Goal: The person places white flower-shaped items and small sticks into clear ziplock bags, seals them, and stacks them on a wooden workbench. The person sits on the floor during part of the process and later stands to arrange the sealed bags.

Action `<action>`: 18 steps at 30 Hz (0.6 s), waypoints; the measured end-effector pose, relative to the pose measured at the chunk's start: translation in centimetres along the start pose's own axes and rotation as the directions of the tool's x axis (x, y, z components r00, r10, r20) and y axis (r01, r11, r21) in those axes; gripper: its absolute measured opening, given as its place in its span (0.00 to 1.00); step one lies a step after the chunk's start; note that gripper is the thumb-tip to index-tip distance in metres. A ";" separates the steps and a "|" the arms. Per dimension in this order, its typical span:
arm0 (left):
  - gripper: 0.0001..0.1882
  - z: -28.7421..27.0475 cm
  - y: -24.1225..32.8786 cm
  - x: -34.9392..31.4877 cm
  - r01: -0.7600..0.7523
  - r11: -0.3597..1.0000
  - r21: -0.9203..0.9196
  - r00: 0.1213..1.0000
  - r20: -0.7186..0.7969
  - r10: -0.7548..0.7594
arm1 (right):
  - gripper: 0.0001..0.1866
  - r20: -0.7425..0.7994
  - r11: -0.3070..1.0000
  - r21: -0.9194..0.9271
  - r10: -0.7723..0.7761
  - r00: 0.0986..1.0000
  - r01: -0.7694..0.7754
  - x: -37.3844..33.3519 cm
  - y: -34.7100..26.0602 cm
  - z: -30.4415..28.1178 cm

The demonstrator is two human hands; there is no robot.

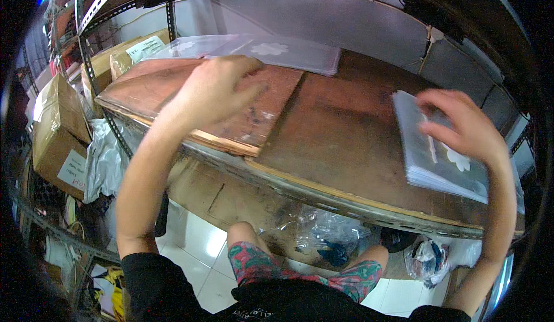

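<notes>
My left hand [222, 88] hovers over the raised brown wooden board [254, 114], fingers loosely bent and thumb apart, with nothing seen in it. Behind it, at the back of the worktop, lie flat clear plastic sleeves [306, 56] with a white flower shape. On the right, my right hand [456, 120] is over a stack of similar clear plastic sleeves [418, 160], which also carries a white flower. Its thumb and fingers are apart, slightly blurred, near the stack's upper left part. Whether the fingertips touch the top sleeve I cannot tell.
The brown shelf board [334, 131] has a metal front edge. Cardboard boxes [57, 131] and a white plastic bag [107, 160] stand at the left beside a perforated metal post. Below, crumpled clear plastic [332, 229] lies on a lower board. A shelf hangs overhead.
</notes>
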State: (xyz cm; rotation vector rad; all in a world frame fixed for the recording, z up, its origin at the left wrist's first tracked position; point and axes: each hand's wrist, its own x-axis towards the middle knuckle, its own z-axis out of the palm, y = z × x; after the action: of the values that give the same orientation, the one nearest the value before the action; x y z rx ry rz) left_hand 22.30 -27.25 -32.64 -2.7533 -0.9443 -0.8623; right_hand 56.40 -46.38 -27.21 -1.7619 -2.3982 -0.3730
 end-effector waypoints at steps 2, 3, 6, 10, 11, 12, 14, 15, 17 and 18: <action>0.22 -0.3 -5.7 1.4 0.016 0.999 -0.033 0.998 0.054 -0.015 | 0.22 -0.037 0.993 -0.037 -0.112 0.993 0.110 7.5 -1.2 2.5; 0.22 -0.5 -8.6 2.2 -0.025 1.000 -0.011 0.998 0.054 0.025 | 0.22 -0.066 0.982 -0.091 -0.174 0.983 0.168 11.2 -1.8 3.5; 0.25 2.1 -14.3 5.9 -0.126 0.992 0.012 0.987 0.104 0.125 | 0.21 -0.086 0.975 -0.155 -0.172 0.981 0.158 20.1 -1.4 7.9; 0.31 6.4 -19.2 10.4 -0.193 0.979 0.061 0.962 0.209 0.176 | 0.17 0.157 0.960 -0.273 -0.026 0.987 0.069 29.3 -4.8 11.1; 0.33 7.0 -20.4 11.3 -0.188 0.981 0.054 0.950 0.265 0.168 | 0.17 0.230 0.952 -0.302 0.023 0.973 0.049 31.1 -6.0 11.1; 0.34 7.8 -21.3 12.2 -0.183 0.982 0.048 0.934 0.319 0.158 | 0.17 0.299 0.943 -0.332 0.073 0.951 0.032 32.5 -6.9 10.8; 0.34 10.0 -22.8 13.0 -0.233 0.972 0.011 0.922 0.322 0.217 | 0.14 0.375 0.946 -0.323 0.108 0.921 0.021 33.9 -7.5 11.0; 0.32 10.4 -23.4 13.4 -0.228 0.974 0.000 0.900 0.381 0.211 | 0.13 0.415 0.947 -0.320 0.126 0.901 0.015 34.6 -7.7 11.1; 0.30 10.4 -21.5 14.3 -0.226 0.973 -0.043 0.842 0.494 0.218 | 0.15 0.497 0.938 -0.348 0.172 0.851 0.014 35.2 -7.5 11.1; 0.29 10.9 -21.7 14.6 -0.263 0.964 -0.035 0.851 0.462 0.248 | 0.15 0.518 0.930 -0.367 0.193 0.834 0.012 35.5 -7.5 11.3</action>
State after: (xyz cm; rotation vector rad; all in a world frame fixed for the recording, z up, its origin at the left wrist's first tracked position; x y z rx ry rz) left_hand 24.13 0.84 -35.53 -3.0226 -0.6032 -0.1410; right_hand 38.88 -12.79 -29.68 -2.4206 -2.7333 -0.3435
